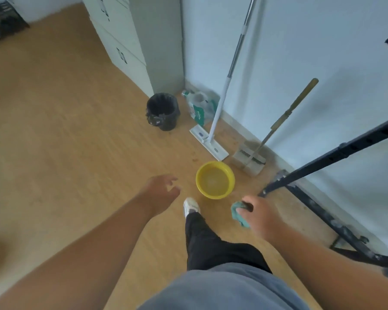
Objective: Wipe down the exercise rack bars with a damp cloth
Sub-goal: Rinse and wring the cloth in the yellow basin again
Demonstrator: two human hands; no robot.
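Grey shirt fabric (222, 289) is filling the bottom edge of the view, and below it one dark trouser leg (211, 240) is stepping forward onto one white shoe (190, 206). Two bare forearms are reaching out over the wooden floor (65, 142).

One teal cloth (239, 214) is sitting bunched in the right hand (259, 212), whose fingers are curling round it and gripping it just in front of the shoe's right side. Near that hand, one slanted black rack bar (336, 153) with a row of holes is running up to the right, and its lower end is lying just beyond the knuckles; whether the cloth is touching it cannot be told. A second black frame bar (336, 227), scuffed with pale marks, is lying low along the floor by the wall.

One left hand (159, 191) is hovering with its fingers spread and loosely bent, holding nothing.

One yellow basin (215, 180) is standing on the floor between the two hands, slightly farther out. Beyond it, one flat white mop (211, 142) and one dustpan with a long handle (251, 159) are leaning against the pale wall. One black lined bin (162, 111) is standing near the corner, with one clear plastic jug (199, 106) just beside it. One white cabinet (126, 39) is rising behind them.
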